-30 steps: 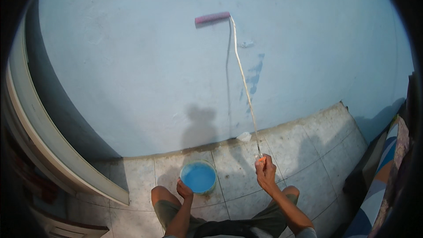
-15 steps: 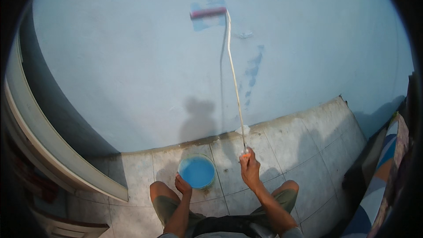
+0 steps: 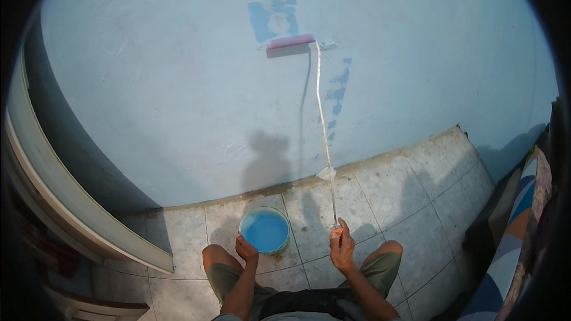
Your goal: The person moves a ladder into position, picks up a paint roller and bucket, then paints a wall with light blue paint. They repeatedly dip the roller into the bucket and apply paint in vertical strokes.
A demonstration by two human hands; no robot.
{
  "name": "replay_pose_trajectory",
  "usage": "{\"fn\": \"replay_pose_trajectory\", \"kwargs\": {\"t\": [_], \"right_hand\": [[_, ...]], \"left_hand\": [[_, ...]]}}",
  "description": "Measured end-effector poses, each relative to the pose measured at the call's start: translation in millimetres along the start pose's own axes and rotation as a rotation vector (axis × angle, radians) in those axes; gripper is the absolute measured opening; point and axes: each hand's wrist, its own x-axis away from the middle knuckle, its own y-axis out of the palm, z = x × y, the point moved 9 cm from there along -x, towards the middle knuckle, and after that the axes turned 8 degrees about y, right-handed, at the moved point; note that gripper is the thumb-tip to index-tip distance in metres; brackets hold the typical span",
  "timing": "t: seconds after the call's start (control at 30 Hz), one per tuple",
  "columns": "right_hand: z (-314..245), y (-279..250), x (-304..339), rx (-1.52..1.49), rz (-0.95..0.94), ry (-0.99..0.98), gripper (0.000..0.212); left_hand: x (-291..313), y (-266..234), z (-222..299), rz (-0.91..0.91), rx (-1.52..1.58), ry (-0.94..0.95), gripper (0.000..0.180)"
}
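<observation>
My right hand is closed around the handle of a long paint roller, over the floor in front of my knees. Its pinkish roller head is close to the pale blue wall, with its shadow just beneath; whether it touches I cannot tell. Fresh darker blue paint surrounds a pale spot above the roller head. My left hand grips the near left rim of a round bucket on the floor. Blue paint is inside it.
Grey floor tiles meet the wall's base. A curved-looking pale panel stands at the left, with a brown piece of furniture below. At the right is a colourful patterned item beside dark objects.
The roller head has moved down the wall and slightly right, uncovering the painted patch. My right hand has come nearer to me. My left hand stays on the bucket.
</observation>
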Motion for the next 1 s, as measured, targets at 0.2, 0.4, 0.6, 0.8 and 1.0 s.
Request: {"fn": "replay_pose_trajectory", "kwargs": {"t": [0.2,0.4,0.6,0.8,1.0], "right_hand": [[-10.2,-14.2,-18.4,-0.001,0.132,-0.177,0.044],[-42.5,-17.7,-56.5,-0.006,0.038,-0.084,0.040],[-36.0,-8.2,-46.5,0.053,0.066,-0.120,0.041],[-43.3,-11.3,-39.9,0.034,0.051,-0.130,0.042],[-74.0,-8.1,-60.4,0.038,0.059,-0.179,0.041]], "left_hand": [[3.1,6.8,-0.4,-0.033,0.037,-0.005,0.051],[-0.8,2.3,-2.0,-0.018,-0.014,0.074,0.048],[5.3,0.3,17.1,0.007,-0.090,0.009,0.046],[4.6,3.3,10.2,-0.028,-0.023,0.048,0.049],[2.4,1.4,5.9,-0.025,-0.048,0.003,0.049]]}}
